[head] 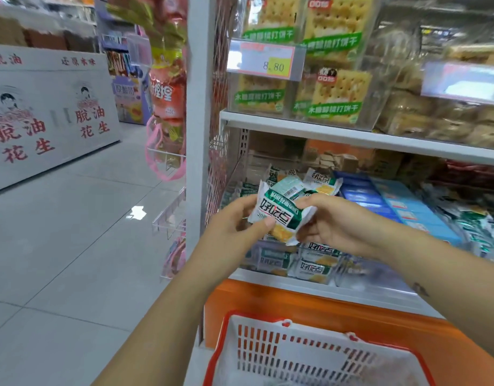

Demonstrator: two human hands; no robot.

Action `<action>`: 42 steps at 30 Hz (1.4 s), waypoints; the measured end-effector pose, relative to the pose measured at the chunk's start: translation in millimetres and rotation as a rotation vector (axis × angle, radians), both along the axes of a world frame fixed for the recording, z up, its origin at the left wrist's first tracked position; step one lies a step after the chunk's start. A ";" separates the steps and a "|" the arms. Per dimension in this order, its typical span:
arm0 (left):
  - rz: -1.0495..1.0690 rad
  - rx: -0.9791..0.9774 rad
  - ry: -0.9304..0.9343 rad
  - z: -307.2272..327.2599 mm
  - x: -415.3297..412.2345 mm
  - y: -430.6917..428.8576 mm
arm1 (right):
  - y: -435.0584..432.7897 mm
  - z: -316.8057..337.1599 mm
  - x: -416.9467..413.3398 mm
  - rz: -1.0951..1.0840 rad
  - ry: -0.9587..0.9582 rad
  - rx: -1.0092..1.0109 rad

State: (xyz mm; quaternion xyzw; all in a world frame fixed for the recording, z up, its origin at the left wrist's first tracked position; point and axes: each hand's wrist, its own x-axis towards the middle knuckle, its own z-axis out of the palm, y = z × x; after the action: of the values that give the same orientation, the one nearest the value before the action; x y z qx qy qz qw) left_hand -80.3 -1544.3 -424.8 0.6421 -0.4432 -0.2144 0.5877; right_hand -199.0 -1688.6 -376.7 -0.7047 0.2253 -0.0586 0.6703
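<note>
I hold a small green-and-white snack packet (280, 211) with both hands in front of a shop shelf. My left hand (234, 221) pinches its left edge between thumb and fingers. My right hand (337, 221) grips its right edge, fingers curled round it. The packet hangs above an open bin (282, 278) that holds several packets of the same kind (312, 267). Below my arms stands a white shopping basket with red rim (309, 355).
An upper shelf (351, 136) carries clear boxes of crackers (337, 96) with a price tag reading 8.80 (266, 61). Blue packets (401, 204) lie right of the bin. Snack bags (165, 101) hang on the shelf's end post. A tiled aisle (73, 232) opens to the left.
</note>
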 end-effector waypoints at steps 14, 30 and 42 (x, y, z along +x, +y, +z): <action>0.216 0.017 0.467 -16.8 16.5 -0.6 | -83.7 -23.9 -26.1 -0.037 0.352 -1.060; 0.165 0.059 0.617 -12.3 7.4 -0.8 | -17.4 0.6 -24.5 -0.087 -0.096 -1.142; -0.104 0.066 0.500 -6.0 0.6 7.4 | 23.3 -10.4 -3.1 0.086 -0.159 -1.137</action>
State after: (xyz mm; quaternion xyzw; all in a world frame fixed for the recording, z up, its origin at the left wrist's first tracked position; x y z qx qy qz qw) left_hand -79.7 -1536.9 -430.8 0.5642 -0.3093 -0.4109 0.6458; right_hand -202.1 -1665.2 -387.1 -0.9562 0.0786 -0.1960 0.2026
